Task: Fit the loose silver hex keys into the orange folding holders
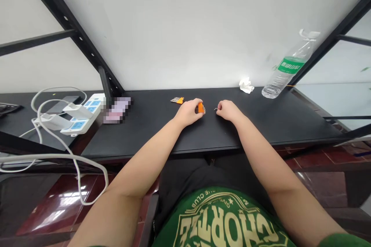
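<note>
Over the black tabletop, my left hand (189,112) is closed around an orange hex key holder (200,107), with small metal key ends showing at its right side. Just to the right, my right hand (228,110) pinches a small bent hex key (216,109), its short metal end pointing left. A gap separates the key from the holder. Behind my left hand lies a second orange holder (180,100) with several metal pieces sticking out to the left.
A clear plastic bottle (285,71) with a green label stands back right, beside a crumpled tissue (246,85). On the left are a pixelated flat object (118,110) and a white power strip (87,114) with chargers and cables (77,170). Black metal frames (84,42) rise at both sides.
</note>
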The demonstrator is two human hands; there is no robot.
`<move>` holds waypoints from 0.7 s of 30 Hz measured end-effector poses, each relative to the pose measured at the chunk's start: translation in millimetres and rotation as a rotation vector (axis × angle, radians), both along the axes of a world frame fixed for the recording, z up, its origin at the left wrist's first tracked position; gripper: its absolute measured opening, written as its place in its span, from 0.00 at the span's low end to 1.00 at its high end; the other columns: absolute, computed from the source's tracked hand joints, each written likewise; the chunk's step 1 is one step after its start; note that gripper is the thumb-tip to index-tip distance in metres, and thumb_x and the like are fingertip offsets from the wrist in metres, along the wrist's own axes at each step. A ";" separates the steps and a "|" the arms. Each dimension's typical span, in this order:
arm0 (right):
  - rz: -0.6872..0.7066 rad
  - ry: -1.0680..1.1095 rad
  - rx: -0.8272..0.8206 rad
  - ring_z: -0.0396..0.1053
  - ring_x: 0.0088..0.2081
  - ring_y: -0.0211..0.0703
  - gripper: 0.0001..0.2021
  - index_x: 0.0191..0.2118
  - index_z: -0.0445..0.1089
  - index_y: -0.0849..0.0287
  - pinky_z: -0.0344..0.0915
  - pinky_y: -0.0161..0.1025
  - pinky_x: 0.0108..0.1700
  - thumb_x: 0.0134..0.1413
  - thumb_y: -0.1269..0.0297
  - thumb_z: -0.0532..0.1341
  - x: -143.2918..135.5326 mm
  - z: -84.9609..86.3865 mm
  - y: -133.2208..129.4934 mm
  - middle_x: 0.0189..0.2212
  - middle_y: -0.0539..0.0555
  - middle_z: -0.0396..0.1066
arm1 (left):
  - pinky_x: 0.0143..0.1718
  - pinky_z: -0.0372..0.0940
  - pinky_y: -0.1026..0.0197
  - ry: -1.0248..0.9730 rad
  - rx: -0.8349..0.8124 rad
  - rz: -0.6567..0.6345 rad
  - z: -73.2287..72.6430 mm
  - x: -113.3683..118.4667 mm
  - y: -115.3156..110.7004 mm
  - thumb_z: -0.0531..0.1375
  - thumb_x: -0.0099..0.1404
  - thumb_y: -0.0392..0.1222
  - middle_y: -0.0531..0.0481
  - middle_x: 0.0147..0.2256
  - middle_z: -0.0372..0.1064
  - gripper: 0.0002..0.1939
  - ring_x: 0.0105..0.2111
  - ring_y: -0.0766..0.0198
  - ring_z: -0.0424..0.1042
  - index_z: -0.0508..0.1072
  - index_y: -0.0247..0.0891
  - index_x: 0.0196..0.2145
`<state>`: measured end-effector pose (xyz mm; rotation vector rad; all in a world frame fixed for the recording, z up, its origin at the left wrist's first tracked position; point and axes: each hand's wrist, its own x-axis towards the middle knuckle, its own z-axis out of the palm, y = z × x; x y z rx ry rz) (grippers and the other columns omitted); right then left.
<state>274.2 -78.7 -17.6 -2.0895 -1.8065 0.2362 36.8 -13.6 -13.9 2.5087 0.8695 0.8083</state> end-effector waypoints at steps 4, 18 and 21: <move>0.159 0.436 0.191 0.69 0.32 0.42 0.03 0.33 0.73 0.56 0.68 0.40 0.39 0.51 0.67 0.66 -13.4 -0.9 -1.5 0.32 0.51 0.73 | 0.48 0.73 0.52 -0.010 0.002 -0.020 -2.0 0.6 1.5 0.68 0.61 0.44 0.49 0.45 0.79 0.23 0.44 0.54 0.79 0.72 0.44 0.54; 0.176 1.214 0.385 0.80 0.37 0.50 0.19 0.38 0.81 0.57 0.79 0.48 0.41 0.47 0.49 0.76 -38.2 2.2 -1.7 0.35 0.55 0.81 | 0.47 0.73 0.53 -0.021 -0.031 -0.016 -5.0 2.8 1.9 0.69 0.60 0.44 0.50 0.43 0.80 0.23 0.44 0.53 0.81 0.71 0.44 0.52; 0.185 1.181 0.382 0.80 0.38 0.50 0.19 0.38 0.81 0.58 0.79 0.48 0.42 0.47 0.48 0.76 -37.9 -0.2 -1.3 0.34 0.56 0.81 | 0.48 0.73 0.53 -0.020 -0.031 -0.021 -4.1 3.0 1.7 0.69 0.60 0.44 0.49 0.44 0.80 0.23 0.44 0.53 0.80 0.72 0.43 0.52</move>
